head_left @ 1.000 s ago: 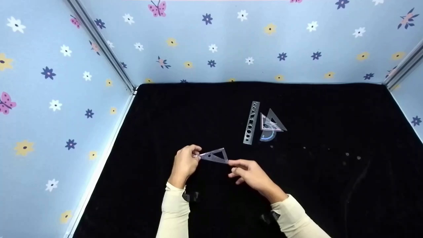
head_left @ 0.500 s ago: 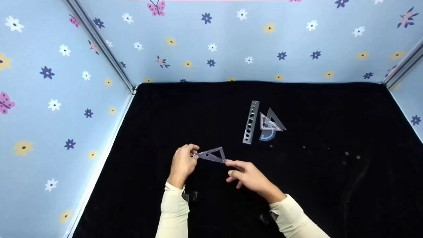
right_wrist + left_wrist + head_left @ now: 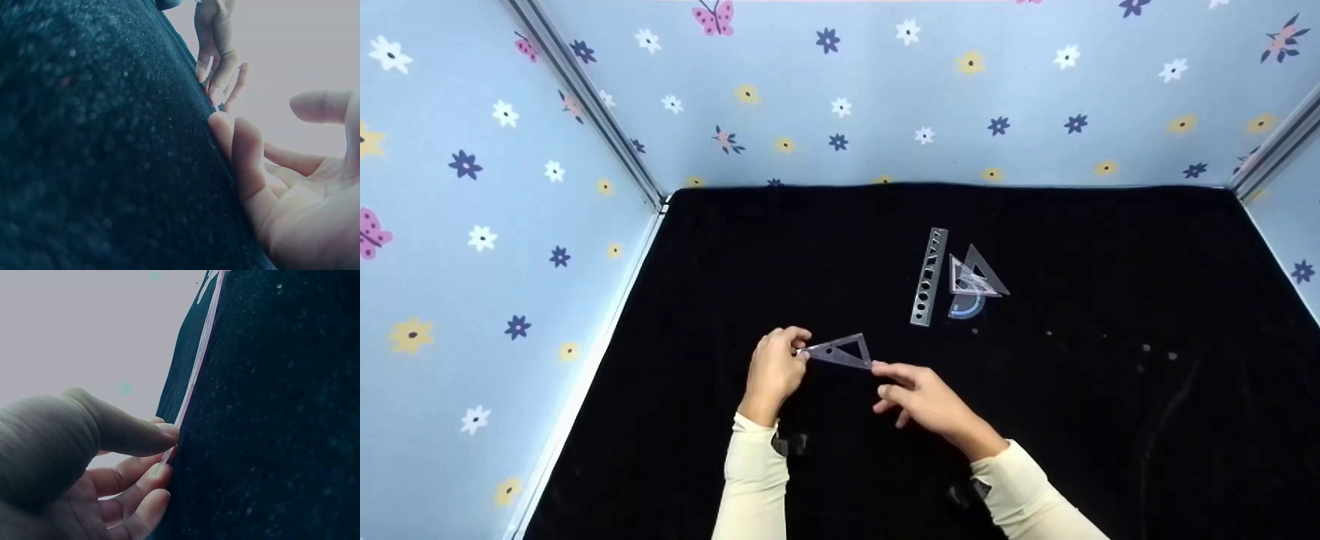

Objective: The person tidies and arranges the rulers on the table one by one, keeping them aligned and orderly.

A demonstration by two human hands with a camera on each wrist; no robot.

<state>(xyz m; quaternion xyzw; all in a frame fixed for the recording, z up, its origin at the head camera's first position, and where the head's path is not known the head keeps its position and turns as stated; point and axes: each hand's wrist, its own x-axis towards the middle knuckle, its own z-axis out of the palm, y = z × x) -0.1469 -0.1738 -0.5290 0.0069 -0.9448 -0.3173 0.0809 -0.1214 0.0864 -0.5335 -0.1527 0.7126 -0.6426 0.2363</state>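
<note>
Because it is thin, clear and hard to lift off cloth, the small transparent set square [image 3: 842, 352] is held up by its two ends rather than lying flat: it sits just above the near middle of the black cloth [image 3: 1110, 450], between the two hands. The left hand [image 3: 774, 369] pinches its narrow tip between thumb and curled fingers, which the left wrist view confirms, with the plastic edge caught between the thumb pad and fingertips [image 3: 163, 464]. The right hand [image 3: 924, 396] is mostly loose, its fingers relaxed; the forefinger's tip [image 3: 220, 125] touches the opposite corner and steadies it without closing around it. The set square's long axis runs roughly left to right, tilting slightly down toward the right, with its sharp point aimed left into the left hand and its broader end toward the right hand. Farther back and to the right, well apart, a clear stencil ruler [image 3: 929, 277] lies on the cloth, just beside overlapping triangles [image 3: 976, 274] and a blue protractor [image 3: 967, 307]. Blue flowered walls [image 3: 885, 90] enclose the cloth.
</note>
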